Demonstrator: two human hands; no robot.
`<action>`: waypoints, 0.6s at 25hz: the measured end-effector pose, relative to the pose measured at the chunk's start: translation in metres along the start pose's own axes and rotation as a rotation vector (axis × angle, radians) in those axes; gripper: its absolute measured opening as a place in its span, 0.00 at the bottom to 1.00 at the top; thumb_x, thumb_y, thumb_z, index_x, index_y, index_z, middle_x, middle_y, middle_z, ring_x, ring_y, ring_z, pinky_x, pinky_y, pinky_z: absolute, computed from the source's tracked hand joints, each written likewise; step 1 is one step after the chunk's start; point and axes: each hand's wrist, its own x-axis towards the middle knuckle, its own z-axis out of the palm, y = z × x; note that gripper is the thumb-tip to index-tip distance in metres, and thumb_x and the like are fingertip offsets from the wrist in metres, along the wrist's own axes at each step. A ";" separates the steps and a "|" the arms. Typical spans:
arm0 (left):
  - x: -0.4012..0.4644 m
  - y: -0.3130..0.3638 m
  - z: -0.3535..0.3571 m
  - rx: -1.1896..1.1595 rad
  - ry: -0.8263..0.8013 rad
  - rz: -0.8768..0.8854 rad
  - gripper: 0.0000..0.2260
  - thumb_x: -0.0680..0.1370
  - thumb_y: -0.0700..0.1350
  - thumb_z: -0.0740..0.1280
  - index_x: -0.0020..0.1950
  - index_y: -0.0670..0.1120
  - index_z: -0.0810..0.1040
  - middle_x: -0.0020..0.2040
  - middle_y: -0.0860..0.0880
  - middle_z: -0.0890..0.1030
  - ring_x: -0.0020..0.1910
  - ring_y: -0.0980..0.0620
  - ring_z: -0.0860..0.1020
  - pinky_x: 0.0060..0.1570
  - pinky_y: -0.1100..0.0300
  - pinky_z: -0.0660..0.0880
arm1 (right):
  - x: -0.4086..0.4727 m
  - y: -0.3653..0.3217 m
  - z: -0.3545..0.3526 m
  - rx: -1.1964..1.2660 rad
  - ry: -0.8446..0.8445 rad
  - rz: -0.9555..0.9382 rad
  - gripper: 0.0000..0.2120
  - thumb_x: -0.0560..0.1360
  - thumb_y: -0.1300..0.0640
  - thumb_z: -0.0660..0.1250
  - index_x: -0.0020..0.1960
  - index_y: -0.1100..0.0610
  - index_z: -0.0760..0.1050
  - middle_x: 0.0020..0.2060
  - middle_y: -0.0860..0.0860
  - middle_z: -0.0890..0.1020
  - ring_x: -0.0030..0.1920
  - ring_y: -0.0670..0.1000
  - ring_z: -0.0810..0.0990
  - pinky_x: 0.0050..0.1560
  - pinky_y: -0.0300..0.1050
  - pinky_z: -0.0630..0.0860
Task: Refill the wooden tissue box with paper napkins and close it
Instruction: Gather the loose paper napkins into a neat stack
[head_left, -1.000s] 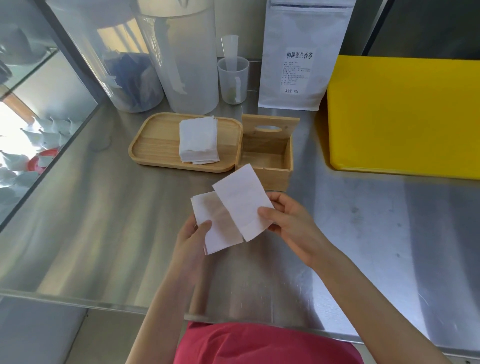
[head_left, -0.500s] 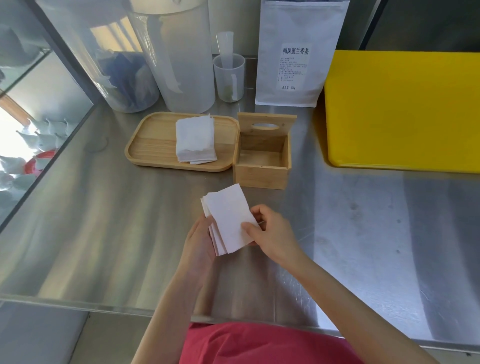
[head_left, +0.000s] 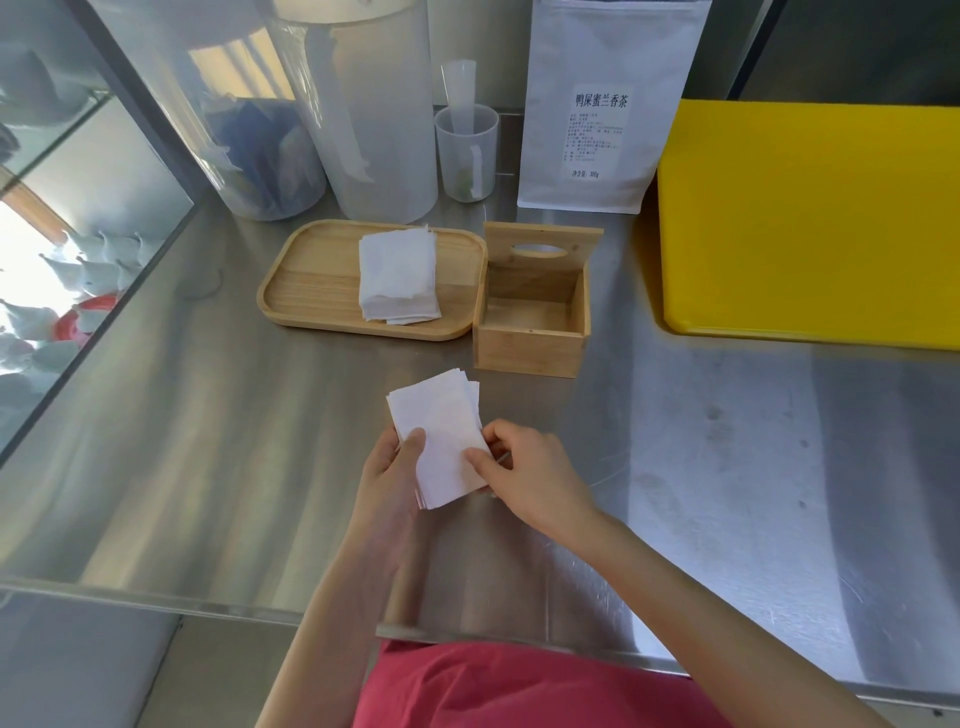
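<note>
Your left hand (head_left: 387, 475) and right hand (head_left: 524, 475) both pinched the napkin stack (head_left: 441, 441); squaring its edges first would ease entry into the open wooden tissue box (head_left: 527, 345).

Only one readable text: a white label on the white pouch (head_left: 613, 104) at upper centre-right of the frame, standing at the back of the table (head_left: 727, 467). Headed in large dark characters 鸭屎蜜兰香茶. Below, several lines of fine print, too small to read. At the label's foot, 净含量 with a weight that looks like 300g.
</note>
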 end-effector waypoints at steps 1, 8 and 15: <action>0.000 0.001 -0.001 -0.005 0.016 -0.002 0.11 0.81 0.39 0.54 0.55 0.46 0.76 0.51 0.44 0.80 0.47 0.48 0.79 0.50 0.53 0.75 | 0.001 0.001 0.001 -0.009 -0.013 0.002 0.09 0.76 0.52 0.62 0.47 0.57 0.76 0.42 0.55 0.85 0.42 0.55 0.82 0.49 0.53 0.80; 0.002 0.003 -0.016 0.000 0.132 0.030 0.09 0.81 0.41 0.55 0.53 0.47 0.75 0.50 0.46 0.79 0.46 0.49 0.77 0.45 0.55 0.73 | 0.021 -0.001 0.001 -0.178 0.009 0.022 0.14 0.78 0.48 0.56 0.53 0.55 0.76 0.48 0.53 0.84 0.50 0.56 0.81 0.51 0.50 0.77; -0.003 0.006 -0.028 -0.045 0.219 0.026 0.09 0.81 0.41 0.55 0.58 0.44 0.72 0.45 0.49 0.79 0.42 0.52 0.77 0.38 0.59 0.71 | 0.058 -0.008 0.018 -0.566 -0.068 0.101 0.25 0.76 0.52 0.62 0.68 0.62 0.60 0.64 0.58 0.68 0.63 0.58 0.70 0.55 0.52 0.73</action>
